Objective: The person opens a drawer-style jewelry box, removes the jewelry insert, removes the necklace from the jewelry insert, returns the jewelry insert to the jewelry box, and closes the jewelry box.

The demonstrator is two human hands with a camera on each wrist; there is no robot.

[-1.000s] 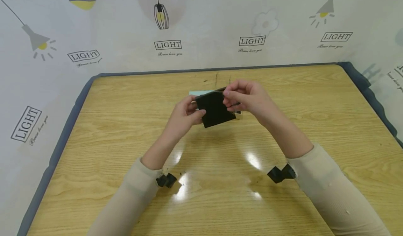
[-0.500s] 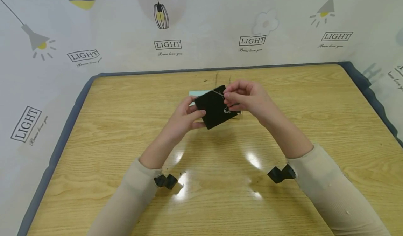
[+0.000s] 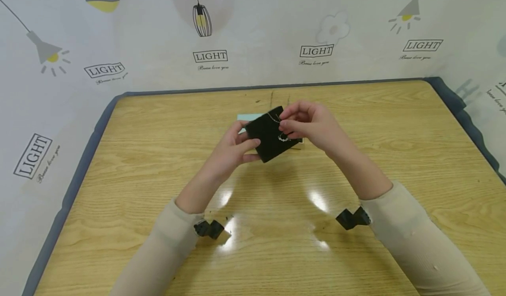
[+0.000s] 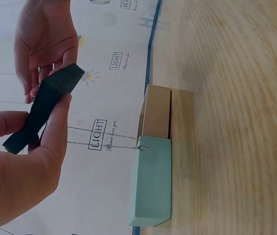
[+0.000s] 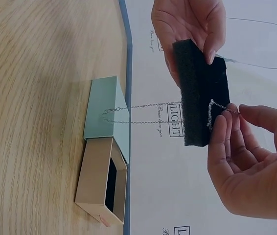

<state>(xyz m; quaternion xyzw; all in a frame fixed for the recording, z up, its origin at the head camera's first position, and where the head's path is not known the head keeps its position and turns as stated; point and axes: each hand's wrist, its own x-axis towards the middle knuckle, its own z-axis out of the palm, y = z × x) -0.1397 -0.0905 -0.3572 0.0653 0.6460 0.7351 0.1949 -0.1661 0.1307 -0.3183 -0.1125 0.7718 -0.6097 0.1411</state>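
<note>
My left hand (image 3: 231,151) holds a square black foam pad (image 3: 265,138) by its left side, thumb on the face and fingers behind. The pad is tilted above the table. Thumb and fingertips of my right hand (image 3: 312,122) pinch a thin silver necklace (image 5: 210,113) at the pad's right side. A sparkling curved part of the necklace lies against the pad's face. In both wrist views, a long loop of its chain (image 4: 104,145) hangs below the pad, a clasp at its low end. Just where the chain passes the pad's edge is partly hidden.
Behind the pad, on the wooden table (image 3: 158,164), stands a mint-green box part (image 5: 101,110). Beside it is an open beige box (image 5: 95,171) with a dark inside. A printed wall (image 3: 261,32) rises beyond the table's far edge.
The foam pad has tipped so its face shows more, and its right side has turned upward. The necklace's sparkling part has come into sight below my right fingers, which have shifted slightly.
</note>
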